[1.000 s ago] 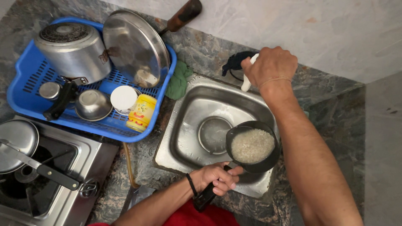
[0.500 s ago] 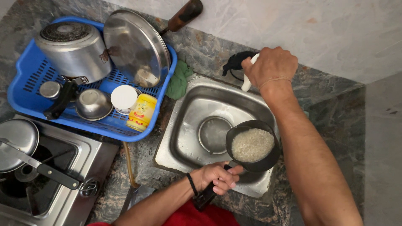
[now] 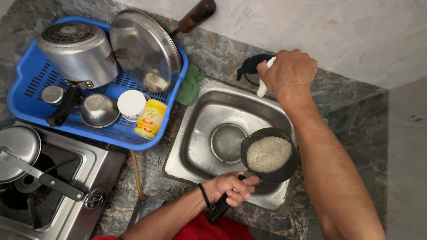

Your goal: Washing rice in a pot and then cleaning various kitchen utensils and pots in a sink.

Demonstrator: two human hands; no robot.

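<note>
Small black saucepan, round, half full of white rice grains, held over steel sink. Left hand at 6 o'clock clenched round handle. Right hand at 12 o'clock gripping white tap.

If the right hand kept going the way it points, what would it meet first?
The right hand already grips the white tap handle. Beyond it lies the black tap body, probably, then the wall; depth is unclear.
</note>
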